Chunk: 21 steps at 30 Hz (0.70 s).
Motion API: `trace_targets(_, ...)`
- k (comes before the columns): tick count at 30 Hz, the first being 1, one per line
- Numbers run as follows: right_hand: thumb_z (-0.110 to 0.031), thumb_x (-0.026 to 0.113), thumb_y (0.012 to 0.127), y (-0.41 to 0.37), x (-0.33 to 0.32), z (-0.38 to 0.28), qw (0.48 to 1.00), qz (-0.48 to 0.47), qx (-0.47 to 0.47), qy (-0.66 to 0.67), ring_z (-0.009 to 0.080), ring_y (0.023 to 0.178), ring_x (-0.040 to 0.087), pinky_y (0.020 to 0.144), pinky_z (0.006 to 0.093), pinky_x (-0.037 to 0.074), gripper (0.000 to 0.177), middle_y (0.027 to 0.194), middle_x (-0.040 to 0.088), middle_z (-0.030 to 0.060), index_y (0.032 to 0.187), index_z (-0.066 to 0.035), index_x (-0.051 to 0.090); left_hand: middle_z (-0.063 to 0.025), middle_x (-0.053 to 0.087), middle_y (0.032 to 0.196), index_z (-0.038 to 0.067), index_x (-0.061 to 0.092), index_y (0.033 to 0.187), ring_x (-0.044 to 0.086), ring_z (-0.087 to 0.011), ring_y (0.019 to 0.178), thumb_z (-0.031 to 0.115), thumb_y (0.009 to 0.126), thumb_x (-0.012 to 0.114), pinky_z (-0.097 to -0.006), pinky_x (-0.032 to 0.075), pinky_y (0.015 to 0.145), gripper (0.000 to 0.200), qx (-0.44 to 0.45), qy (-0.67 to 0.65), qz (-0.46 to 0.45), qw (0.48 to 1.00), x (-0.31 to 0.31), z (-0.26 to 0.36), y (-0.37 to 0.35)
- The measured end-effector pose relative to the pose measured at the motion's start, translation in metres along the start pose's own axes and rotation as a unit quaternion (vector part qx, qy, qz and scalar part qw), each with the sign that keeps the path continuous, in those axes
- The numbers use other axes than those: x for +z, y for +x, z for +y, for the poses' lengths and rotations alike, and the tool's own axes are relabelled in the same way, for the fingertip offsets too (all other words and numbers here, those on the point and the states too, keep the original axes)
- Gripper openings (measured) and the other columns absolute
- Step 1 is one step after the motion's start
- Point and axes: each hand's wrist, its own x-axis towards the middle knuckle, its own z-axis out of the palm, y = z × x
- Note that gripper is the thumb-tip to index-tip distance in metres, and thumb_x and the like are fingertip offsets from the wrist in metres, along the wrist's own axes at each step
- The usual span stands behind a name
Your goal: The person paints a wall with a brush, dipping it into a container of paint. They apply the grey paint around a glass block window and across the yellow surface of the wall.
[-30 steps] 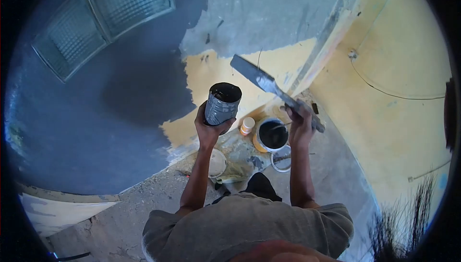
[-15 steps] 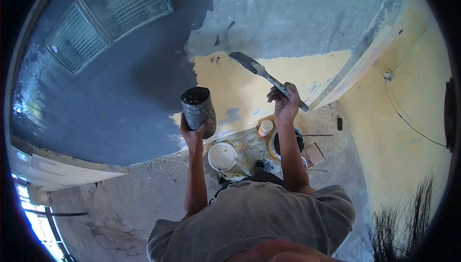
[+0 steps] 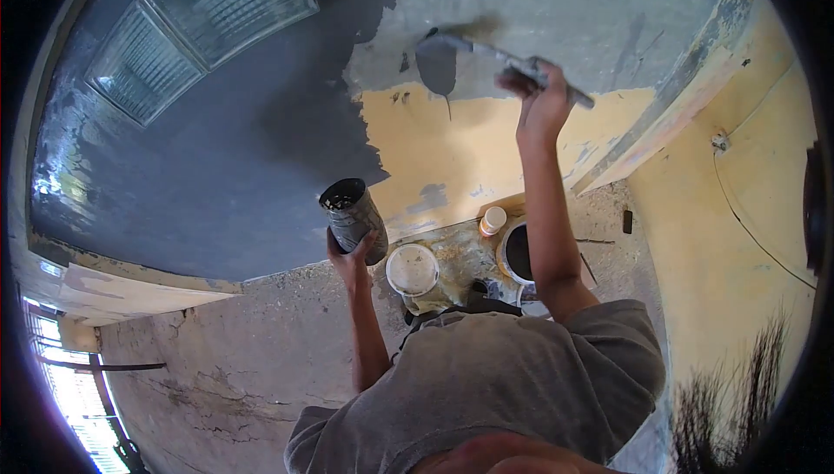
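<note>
Wrapped round a dark, paint-smeared container (image 3: 354, 220) is my left hand (image 3: 352, 258), holding it upright with a slight tilt, its open top showing. My right hand (image 3: 544, 105) grips the handle of a long paint brush (image 3: 495, 54), slightly blurred. The brush head is at the light grey part of the wall (image 3: 556, 13), where a fresh dark patch (image 3: 437, 70) shows with a thin drip running down onto the cream paint (image 3: 486, 139). Dark grey paint (image 3: 217, 161) covers the wall's left part.
Glass blocks (image 3: 230, 5) are set in the wall at upper left. On the floor stand a white lid or tub (image 3: 412, 269), a small white jar (image 3: 493, 220) and a bucket of dark paint (image 3: 518, 252). A cable (image 3: 738, 213) hangs on the right wall.
The brush and my right hand have moved up to the grey wall, and a dark wet patch with a drip has appeared there. The container in my left hand sits slightly lower.
</note>
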Motion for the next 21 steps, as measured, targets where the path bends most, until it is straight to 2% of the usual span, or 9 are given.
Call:
trace_targets(1,-0.014,0.046,0.084,0.006,0.012,-0.010,1.000,0.000,-0.001,-0.001,0.0325,0.058,0.063,0.057,0.0423,0.058,0.023,0.075,0.059,0.0223,0.089,0.008,0.052,-0.0084,0.063,0.099,0.000,0.056,0.109,0.060,-0.0196,0.087,0.008,0.057,0.081,-0.0328,0.049,0.080,0.058,0.000,-0.001,-0.001,1.000,-0.006,-0.004,0.000)
trace_targets(3,-0.017,0.043,0.087,0.015,0.035,-0.034,0.997,-0.045,-0.055,-0.012,0.0341,0.062,0.063,0.064,0.0431,0.057,0.024,0.077,0.059,0.0210,0.092,0.006,0.049,-0.0083,0.062,0.107,0.001,0.055,0.118,0.058,-0.0222,0.098,0.008,0.059,0.079,-0.0359,0.043,0.091,0.064,-0.013,0.023,-0.011,1.000,-0.021,-0.016,0.005)
trace_targets(6,-0.019,0.044,0.086,0.014,0.059,-0.065,0.992,-0.060,-0.110,0.001,0.0343,0.061,0.062,0.065,0.0433,0.056,0.026,0.076,0.058,0.0209,0.092,0.006,0.050,-0.0082,0.062,0.107,0.001,0.055,0.117,0.058,-0.0222,0.098,0.009,0.059,0.079,-0.0363,0.043,0.091,0.063,-0.015,0.025,-0.006,1.000,-0.029,-0.015,0.003)
trace_targets(8,-0.022,0.046,0.086,0.003,0.051,-0.073,0.993,-0.055,-0.108,-0.013,0.0323,0.057,0.059,0.061,0.0413,0.055,0.028,0.074,0.059,0.0208,0.091,0.005,0.052,-0.0081,0.062,0.106,0.001,0.055,0.117,0.058,-0.0222,0.098,0.009,0.060,0.079,-0.0365,0.044,0.090,0.063,-0.024,0.033,-0.003,0.999,-0.034,-0.014,0.001)
trace_targets(10,-0.022,0.044,0.087,-0.011,0.017,-0.060,0.992,-0.063,-0.105,0.007,0.0325,0.056,0.060,0.051,0.0411,0.052,0.028,0.072,0.060,0.0222,0.089,0.005,0.052,-0.0081,0.062,0.106,0.002,0.055,0.117,0.058,-0.0221,0.097,0.009,0.060,0.079,-0.0368,0.044,0.089,0.063,-0.037,0.043,-0.001,0.998,-0.039,-0.016,-0.003)
trace_targets(12,-0.024,0.045,0.088,-0.039,-0.035,-0.029,0.993,-0.057,-0.100,0.020,0.0303,0.053,0.059,0.048,0.0381,0.049,0.028,0.072,0.060,0.0214,0.089,0.003,0.053,-0.0081,0.063,0.100,0.000,0.056,0.109,0.059,-0.0195,0.087,0.010,0.059,0.080,-0.0329,0.047,0.081,0.057,-0.013,0.045,0.014,0.999,-0.042,-0.019,-0.005)
trace_targets(16,-0.026,0.044,0.090,-0.111,-0.138,0.045,0.995,0.008,-0.035,-0.094,0.0262,0.053,0.060,0.046,0.0334,0.048,0.031,0.070,0.061,0.0172,0.090,0.003,0.055,-0.0079,0.062,0.101,0.001,0.055,0.112,0.058,-0.0193,0.088,0.011,0.059,0.081,-0.0330,0.046,0.082,0.060,-0.043,0.065,0.034,0.996,-0.058,-0.019,-0.013)
trace_targets(20,-0.016,0.049,0.089,-0.154,-0.219,0.133,0.975,0.030,0.048,-0.213,0.0204,0.052,0.061,0.044,0.0296,0.048,0.022,0.070,0.061,0.0139,0.091,0.005,0.056,-0.0078,0.062,0.103,0.001,0.055,0.115,0.058,-0.0195,0.091,0.011,0.058,0.081,-0.0334,0.045,0.084,0.064,-0.049,0.090,0.044,0.994,-0.076,-0.020,-0.015)
trace_targets(21,-0.011,0.051,0.088,-0.157,-0.240,0.159,0.979,0.036,0.083,-0.181,0.0180,0.052,0.061,0.044,0.0274,0.048,0.019,0.071,0.062,0.0128,0.093,0.006,0.058,-0.0077,0.062,0.103,0.001,0.055,0.115,0.058,-0.0197,0.091,0.011,0.058,0.082,-0.0332,0.044,0.084,0.064,-0.037,0.092,0.041,0.994,-0.083,-0.022,-0.014)
